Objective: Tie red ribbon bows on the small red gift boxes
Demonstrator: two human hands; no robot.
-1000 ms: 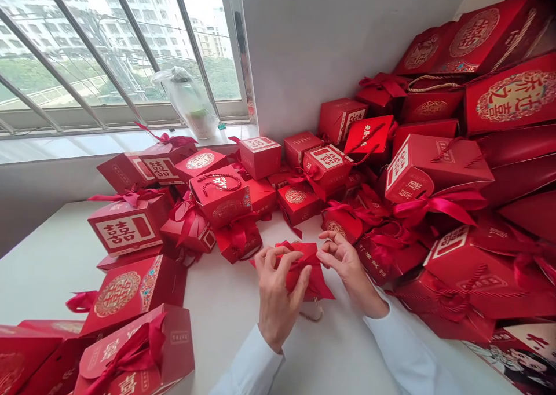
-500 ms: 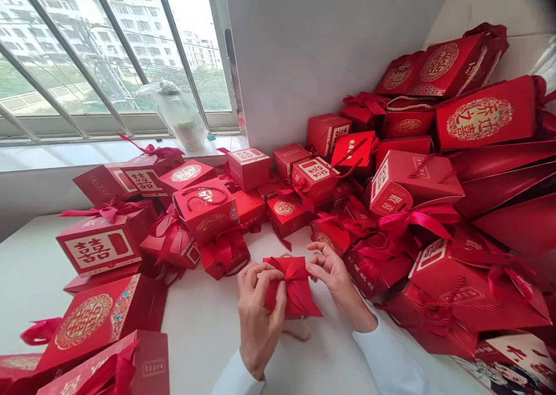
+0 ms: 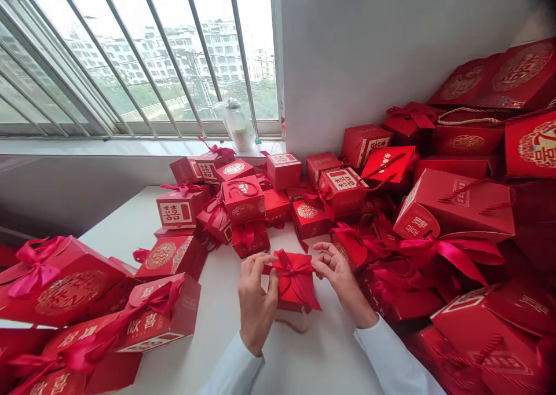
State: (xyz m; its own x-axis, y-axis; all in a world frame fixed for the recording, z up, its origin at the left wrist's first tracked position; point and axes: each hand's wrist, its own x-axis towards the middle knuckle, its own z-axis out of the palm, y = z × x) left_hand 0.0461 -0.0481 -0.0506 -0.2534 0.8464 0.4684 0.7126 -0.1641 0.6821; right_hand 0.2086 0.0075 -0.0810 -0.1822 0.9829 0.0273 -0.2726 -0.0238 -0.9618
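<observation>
A small red gift box (image 3: 295, 296) rests on the white table between my hands. A red ribbon (image 3: 294, 272) is tied in a bow across its top, one tail hanging over the right front corner. My left hand (image 3: 257, 293) pinches the bow's left loop between thumb and fingers. On the other side, my right hand (image 3: 336, 270) pinches the right loop between thumb and forefinger, its other fingers curled. A tan cord (image 3: 292, 327) lies curved on the table in front of the box.
Red gift boxes (image 3: 313, 216) with ribbons and rope handles are piled behind and to the right. More boxes (image 3: 163, 314) stand at the left on the white table (image 3: 217, 337). A plastic cup in a clear bag (image 3: 238, 128) sits on the sill of the barred window.
The camera view has turned left, showing more window and left-hand boxes. My left hand has drawn outward from the knot along the left loop, and the bow looks more spread.
</observation>
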